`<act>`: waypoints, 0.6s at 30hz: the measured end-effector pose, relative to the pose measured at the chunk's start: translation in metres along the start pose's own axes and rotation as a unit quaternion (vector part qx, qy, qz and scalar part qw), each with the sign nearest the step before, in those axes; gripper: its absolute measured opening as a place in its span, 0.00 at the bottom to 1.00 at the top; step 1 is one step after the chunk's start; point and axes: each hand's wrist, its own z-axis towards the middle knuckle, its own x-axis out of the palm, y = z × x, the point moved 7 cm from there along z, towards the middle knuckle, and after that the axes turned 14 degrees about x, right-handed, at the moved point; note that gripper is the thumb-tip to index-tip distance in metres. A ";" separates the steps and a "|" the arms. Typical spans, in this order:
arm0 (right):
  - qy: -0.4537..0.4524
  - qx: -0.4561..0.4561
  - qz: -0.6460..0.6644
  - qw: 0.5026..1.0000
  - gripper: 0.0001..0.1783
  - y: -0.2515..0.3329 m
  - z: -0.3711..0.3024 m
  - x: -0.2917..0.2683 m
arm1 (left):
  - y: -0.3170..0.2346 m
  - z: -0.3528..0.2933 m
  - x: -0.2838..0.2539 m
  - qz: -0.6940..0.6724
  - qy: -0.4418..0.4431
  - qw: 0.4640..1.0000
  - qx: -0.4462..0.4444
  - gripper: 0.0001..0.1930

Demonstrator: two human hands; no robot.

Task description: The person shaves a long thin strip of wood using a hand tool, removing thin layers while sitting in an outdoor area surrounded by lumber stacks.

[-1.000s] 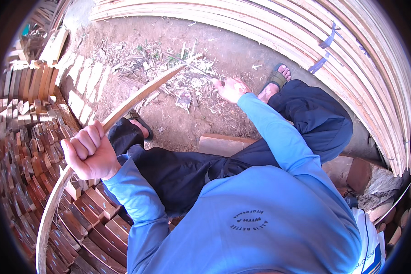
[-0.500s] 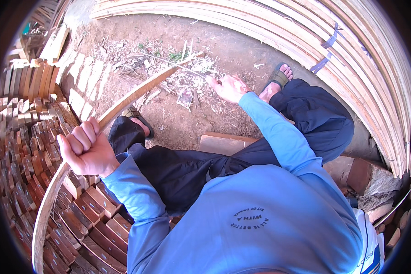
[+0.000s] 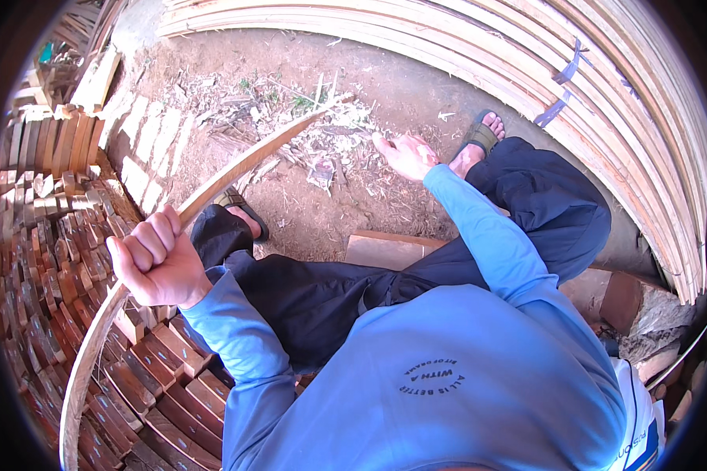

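At left, the left hand clasps a seemingly light, stiff wooden strip, best held mid-length; right hand, fingers unclear.

A woodworking workshop with a dirt floor: pale wood shavings litter it, long planks are stacked along the top and right, and cut wooden blocks crowd the left.

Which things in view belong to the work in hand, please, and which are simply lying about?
In hand:
- curved wooden strip, gripped by the left hand
- right hand, near the strip's far end; what it holds is unclear

Lying about:
- wood shavings
- stacked wooden pieces, left
- long pale strips, top
- wooden block between the legs
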 end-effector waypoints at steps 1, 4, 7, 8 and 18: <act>-0.038 -0.060 0.073 0.995 0.38 0.013 -0.015 -0.006 | 0.000 0.002 0.000 0.000 -0.007 1.000 0.000 0.25; -0.035 -0.109 0.076 0.991 0.37 0.019 -0.025 0.000 | 0.002 0.003 0.005 -0.004 0.005 1.000 -0.003 0.25; -0.042 -0.059 0.045 0.996 0.38 0.010 -0.012 0.020 | 0.003 0.002 0.006 -0.008 0.003 1.000 -0.007 0.25; -0.040 -0.042 0.037 0.998 0.38 0.015 -0.013 0.019 | 0.003 0.004 0.001 -0.005 -0.014 1.000 -0.004 0.26; -0.055 -0.076 0.031 0.995 0.37 0.028 -0.034 0.009 | 0.002 0.003 0.003 -0.013 -0.001 1.000 -0.010 0.25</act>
